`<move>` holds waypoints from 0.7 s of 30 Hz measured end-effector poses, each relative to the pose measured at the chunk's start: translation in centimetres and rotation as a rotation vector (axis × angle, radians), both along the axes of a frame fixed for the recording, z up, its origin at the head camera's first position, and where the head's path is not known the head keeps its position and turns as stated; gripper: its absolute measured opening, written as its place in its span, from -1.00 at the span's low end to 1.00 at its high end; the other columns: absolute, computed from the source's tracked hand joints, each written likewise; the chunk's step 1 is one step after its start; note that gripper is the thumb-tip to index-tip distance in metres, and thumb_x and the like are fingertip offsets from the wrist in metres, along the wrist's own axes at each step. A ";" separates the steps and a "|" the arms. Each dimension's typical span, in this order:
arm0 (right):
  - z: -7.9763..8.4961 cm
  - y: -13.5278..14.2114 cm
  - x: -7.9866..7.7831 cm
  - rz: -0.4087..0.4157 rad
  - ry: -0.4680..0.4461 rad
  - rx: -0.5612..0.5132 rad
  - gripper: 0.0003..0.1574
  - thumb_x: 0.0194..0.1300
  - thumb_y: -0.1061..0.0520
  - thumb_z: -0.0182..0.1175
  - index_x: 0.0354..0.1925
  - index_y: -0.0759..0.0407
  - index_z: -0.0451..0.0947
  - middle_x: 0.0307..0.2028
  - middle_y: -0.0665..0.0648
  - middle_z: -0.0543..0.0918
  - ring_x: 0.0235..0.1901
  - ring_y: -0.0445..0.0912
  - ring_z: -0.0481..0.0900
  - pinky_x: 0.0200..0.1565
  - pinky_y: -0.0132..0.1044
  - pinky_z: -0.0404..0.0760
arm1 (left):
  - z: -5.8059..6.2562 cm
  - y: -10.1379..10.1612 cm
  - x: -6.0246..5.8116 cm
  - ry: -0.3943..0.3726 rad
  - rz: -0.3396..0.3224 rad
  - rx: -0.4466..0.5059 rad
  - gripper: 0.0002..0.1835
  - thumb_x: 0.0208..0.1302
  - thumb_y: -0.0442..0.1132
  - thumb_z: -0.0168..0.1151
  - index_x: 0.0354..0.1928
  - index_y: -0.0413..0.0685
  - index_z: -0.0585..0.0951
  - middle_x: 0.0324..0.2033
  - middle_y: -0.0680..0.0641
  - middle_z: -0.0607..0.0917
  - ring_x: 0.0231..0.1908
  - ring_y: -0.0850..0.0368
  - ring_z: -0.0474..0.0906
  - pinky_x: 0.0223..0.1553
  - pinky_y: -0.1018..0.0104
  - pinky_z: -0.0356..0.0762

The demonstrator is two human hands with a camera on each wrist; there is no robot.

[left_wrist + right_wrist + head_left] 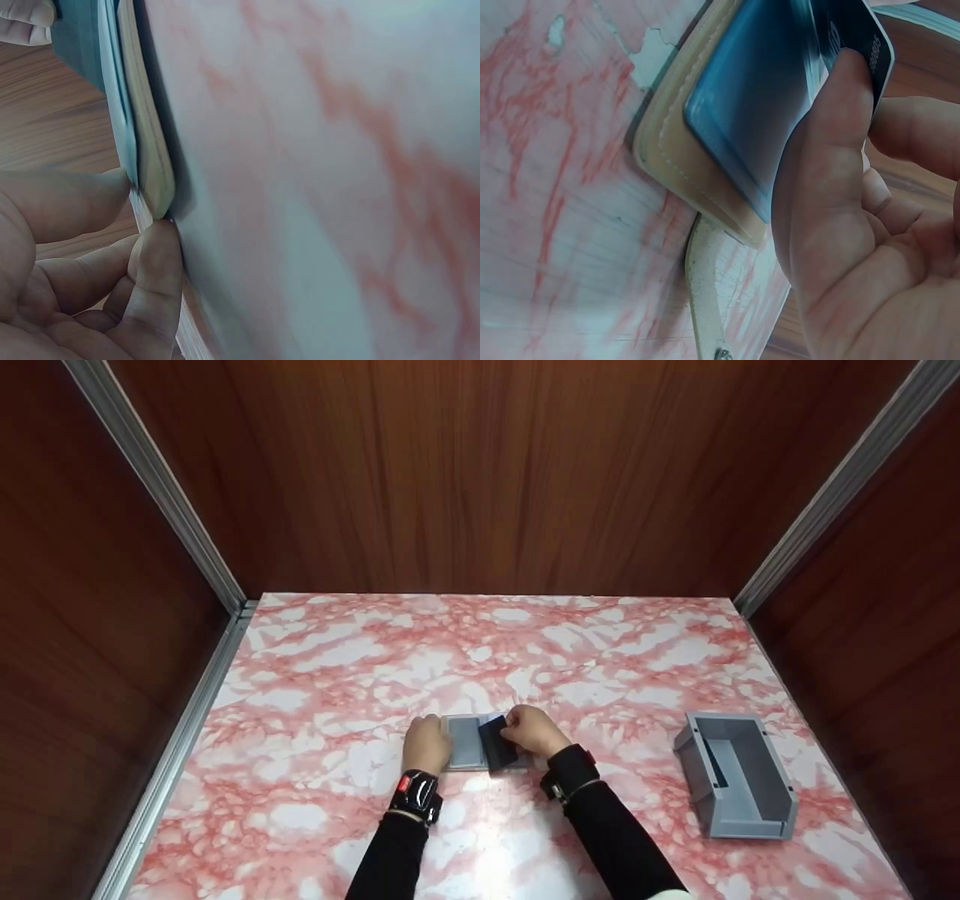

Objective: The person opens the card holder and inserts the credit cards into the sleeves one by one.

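Observation:
A beige card holder (465, 741) with clear plastic sleeves lies spread open on the table. Its left edge is between the thumb and fingers of my left hand (426, 744), which pinches it; the left wrist view shows the holder's edge (150, 142) from the side. Over the right half, my right hand (536, 731) pinches a dark card (497, 745) tilted up from the holder. Pale printing shows on that card (862, 37) in the right wrist view. There the stitched border and a clear sleeve (742, 112) appear beside the thumb. Whether the card's lower end touches a sleeve is hidden.
A grey open-fronted bin (739, 776) stands on the right side of the red-and-white marbled table (360, 660). Brown wood-grain panels (480, 480) enclose the back and sides. A pale strap (705, 285) with a metal snap extends from the holder.

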State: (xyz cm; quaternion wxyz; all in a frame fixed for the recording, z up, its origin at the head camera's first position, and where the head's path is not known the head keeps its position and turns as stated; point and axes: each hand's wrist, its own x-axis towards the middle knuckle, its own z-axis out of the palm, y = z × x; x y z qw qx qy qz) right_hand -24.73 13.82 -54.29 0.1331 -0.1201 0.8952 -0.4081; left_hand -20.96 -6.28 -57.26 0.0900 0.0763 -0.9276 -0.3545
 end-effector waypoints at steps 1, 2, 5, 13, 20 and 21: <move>0.0 0.0 0.0 0.000 -0.003 -0.005 -0.79 0.17 0.33 0.27 -0.47 0.23 0.40 -0.52 0.08 0.45 -0.58 -0.11 0.50 -0.53 -0.32 0.52 | 0.0 0.0 0.0 0.000 0.001 -0.001 -0.90 0.03 -0.43 0.28 -0.39 -0.34 0.61 -0.43 -0.24 0.58 -0.33 -0.22 0.58 -0.15 -0.06 0.52; 0.0 0.0 0.0 0.000 -0.003 -0.007 -0.79 0.16 0.33 0.28 -0.47 0.24 0.40 -0.52 0.10 0.46 -0.58 -0.09 0.50 -0.53 -0.30 0.54 | -0.1 0.0 0.0 0.001 -0.001 -0.002 -0.90 0.03 -0.43 0.28 -0.39 -0.34 0.61 -0.43 -0.24 0.58 -0.33 -0.22 0.58 -0.16 -0.06 0.52; 0.0 -0.1 0.0 -0.005 -0.003 -0.005 -0.78 0.16 0.33 0.29 -0.45 0.25 0.41 -0.51 0.11 0.47 -0.60 -0.09 0.51 -0.55 -0.29 0.54 | -0.1 0.0 0.0 0.013 -0.004 -0.018 -0.91 0.01 -0.43 0.27 -0.41 -0.34 0.60 -0.44 -0.26 0.59 -0.33 -0.24 0.58 -0.17 -0.07 0.52; -0.2 -0.7 -0.3 -0.054 0.011 0.061 -0.80 0.18 0.32 0.31 -0.41 0.25 0.44 -0.48 0.07 0.46 -0.57 -0.11 0.49 -0.53 -0.34 0.51 | -0.2 0.0 0.1 0.036 -0.007 -0.039 -0.92 0.00 -0.43 0.27 -0.44 -0.34 0.59 -0.47 -0.26 0.58 -0.36 -0.26 0.57 -0.20 -0.08 0.51; -0.2 -1.2 -0.4 -0.087 0.068 0.125 -0.78 0.18 0.25 0.34 -0.44 0.20 0.44 -0.50 0.04 0.47 -0.49 -0.07 0.49 -0.36 -0.23 0.48 | -0.2 -0.1 0.0 0.033 -0.017 -0.050 -0.91 -0.01 -0.43 0.27 -0.43 -0.34 0.59 -0.47 -0.25 0.59 -0.35 -0.24 0.57 -0.19 -0.07 0.51; -0.3 -1.2 -0.4 -0.089 0.067 0.132 -0.77 0.18 0.24 0.34 -0.45 0.19 0.44 -0.51 0.03 0.47 -0.50 -0.07 0.51 -0.35 -0.22 0.47 | -0.2 -0.1 0.0 0.031 -0.017 -0.051 -0.91 -0.01 -0.42 0.27 -0.43 -0.34 0.59 -0.47 -0.25 0.59 -0.34 -0.24 0.57 -0.19 -0.07 0.51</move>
